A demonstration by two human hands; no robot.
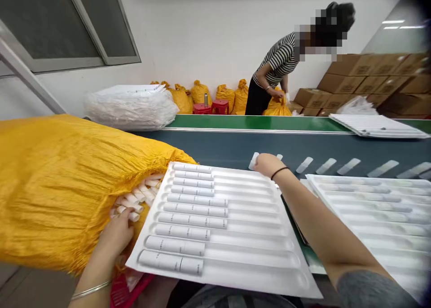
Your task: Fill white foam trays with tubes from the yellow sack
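My left hand (117, 229) is at the mouth of a yellow woven sack (84, 173), its thumb and fingers closed on a white tube (134, 216) among several loose ones. On the dark conveyor belt, my right hand (268, 164) pinches a translucent white tube (253, 160). Between my arms rests a white plastic tray (249, 236) with long grooves. Printed white tubes (188, 220) lie in the left part of its grooves, and the right part of each groove is bare.
Spaced tubes (326, 166) lie along the conveyor belt (215, 144). A second tray (373, 209) with tubes sits at right. Across the belt, a person (278, 65) bends over a yellow sack. Bagged trays (131, 108), more trays (380, 125) and cartons (357, 81) stand behind.
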